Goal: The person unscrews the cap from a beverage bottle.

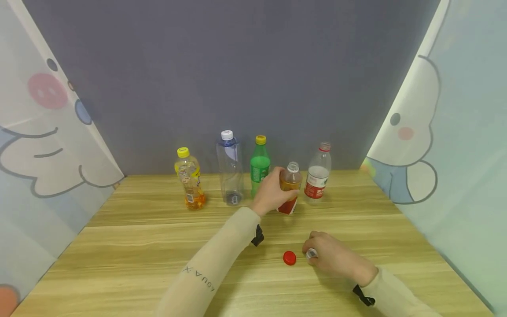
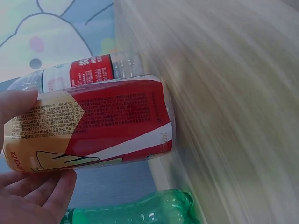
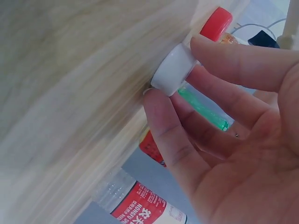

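Note:
My left hand point(image 1: 271, 193) grips a small bottle point(image 1: 292, 177) with a red and orange label, which stands upright with its mouth uncapped. In the left wrist view, thumb and fingers lie on either side of its label point(image 2: 121, 116). Nearer the front, my right hand point(image 1: 338, 259) pinches a white bottle cap point(image 3: 174, 70) between thumb and fingers, down at the tabletop. Just left of that hand, a red cap point(image 1: 289, 258) lies on the table. An uncapped clear bottle point(image 1: 317, 176) with a red and white label stands right of the gripped bottle.
A green bottle point(image 1: 259, 160) with a yellow cap stands beside the left hand. Further left are a tall clear bottle point(image 1: 229, 169) with a white cap and a yellow-capped bottle point(image 1: 189, 180) holding some orange liquid. A dark wall point(image 1: 237, 66) rises behind the wooden table point(image 1: 130, 246).

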The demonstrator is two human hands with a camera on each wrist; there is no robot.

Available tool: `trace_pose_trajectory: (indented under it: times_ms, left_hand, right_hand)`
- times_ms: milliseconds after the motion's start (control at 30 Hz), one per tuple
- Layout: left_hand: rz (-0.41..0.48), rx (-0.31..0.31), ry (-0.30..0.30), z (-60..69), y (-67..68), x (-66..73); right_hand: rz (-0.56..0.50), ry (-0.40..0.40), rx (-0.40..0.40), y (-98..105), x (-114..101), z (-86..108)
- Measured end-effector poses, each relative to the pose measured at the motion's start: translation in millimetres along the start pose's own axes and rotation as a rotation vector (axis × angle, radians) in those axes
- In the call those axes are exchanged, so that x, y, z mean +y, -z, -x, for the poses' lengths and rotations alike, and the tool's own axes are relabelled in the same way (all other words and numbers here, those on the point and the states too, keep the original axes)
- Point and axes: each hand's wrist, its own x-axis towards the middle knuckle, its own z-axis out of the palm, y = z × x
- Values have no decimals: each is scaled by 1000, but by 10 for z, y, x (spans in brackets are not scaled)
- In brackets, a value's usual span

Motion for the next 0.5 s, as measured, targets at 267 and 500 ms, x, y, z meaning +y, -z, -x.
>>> trace_pose_trajectory:
  times_ms: [267, 500]
  left_hand:
    - [-26, 6, 28, -32, -60, -6]
    - [-32, 5, 41, -46, -83, 0]
  right_hand:
    - [10, -17, 12, 76, -56, 30]
    - [42, -22, 54, 165, -124, 61]
